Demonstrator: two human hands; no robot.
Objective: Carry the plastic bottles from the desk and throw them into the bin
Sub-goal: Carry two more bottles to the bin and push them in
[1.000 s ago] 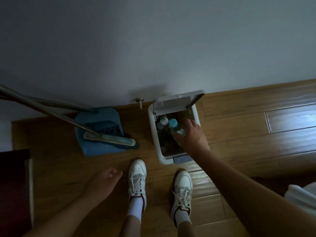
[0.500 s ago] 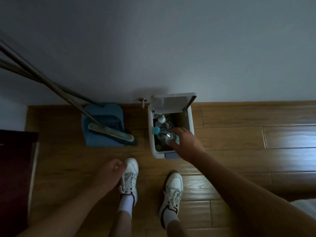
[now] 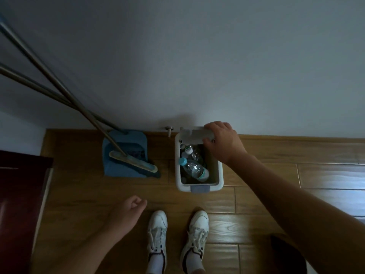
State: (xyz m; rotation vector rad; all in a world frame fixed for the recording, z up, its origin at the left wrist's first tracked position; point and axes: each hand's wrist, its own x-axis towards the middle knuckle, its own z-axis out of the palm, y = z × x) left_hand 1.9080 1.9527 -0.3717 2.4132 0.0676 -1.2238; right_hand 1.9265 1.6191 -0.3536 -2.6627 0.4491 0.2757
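A small white bin (image 3: pixel 220 176) stands on the wooden floor against the wall, its lid (image 3: pixel 194 133) raised. Inside lies a clear plastic bottle (image 3: pixel 194 168) with a light blue cap, and behind it a second bottle (image 3: pixel 189 150) with a white cap. My right hand (image 3: pixel 224 144) grips the right end of the raised lid. My left hand (image 3: pixel 128 211) hangs low at the left, loosely curled and holding nothing.
A blue dustpan (image 3: pixel 126 153) with a broom (image 3: pixel 132 162) rests left of the bin, two metal handles (image 3: pixel 49 80) leaning up to the left. A dark red cabinet (image 3: pixel 19 194) stands at the far left. A door stop (image 3: pixel 169 129) sticks out by the wall. My white shoes (image 3: pixel 177 232) stand before the bin.
My right hand let go of the blue-capped bottle, which now lies in the bin, and moved up to grip the lid. My left hand stayed low.
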